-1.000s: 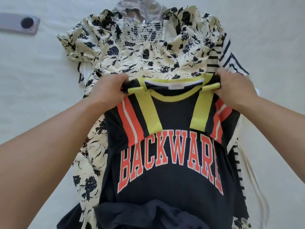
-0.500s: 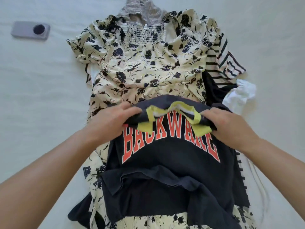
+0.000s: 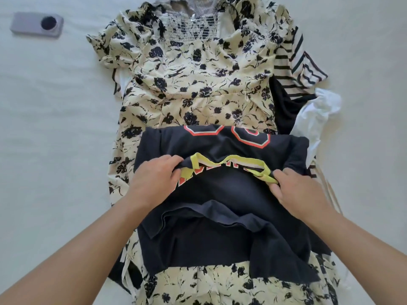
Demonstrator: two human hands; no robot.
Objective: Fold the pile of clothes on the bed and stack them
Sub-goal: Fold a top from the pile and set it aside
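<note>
2 hands on 1 shirt, that's the whole action here. Biggest thing is the white bed (image 3: 55, 128), with the clothes pile running down the middle of it. Top of the pile is a cream floral dress (image 3: 198, 84) spread out flat, with a striped top (image 3: 293, 62), something black (image 3: 284, 106) and a white piece (image 3: 317, 111) poking out from under its right edge.

The navy shirt (image 3: 220, 194) lies on the dress, doubled over so the orange-outlined print on its back faces up at the far edge and the neckline sits about mid-shirt. Its hem is rumpled up near the bottom.

Left hand (image 3: 154, 181) is pinching the shirt at the left end of the yellow collar (image 3: 231, 159), right hand (image 3: 295, 190) pinching the right end, fingers curled over the fabric.

Smallest bit: a grey phone (image 3: 36, 24), lying camera-up on the bed, well apart at top left.
</note>
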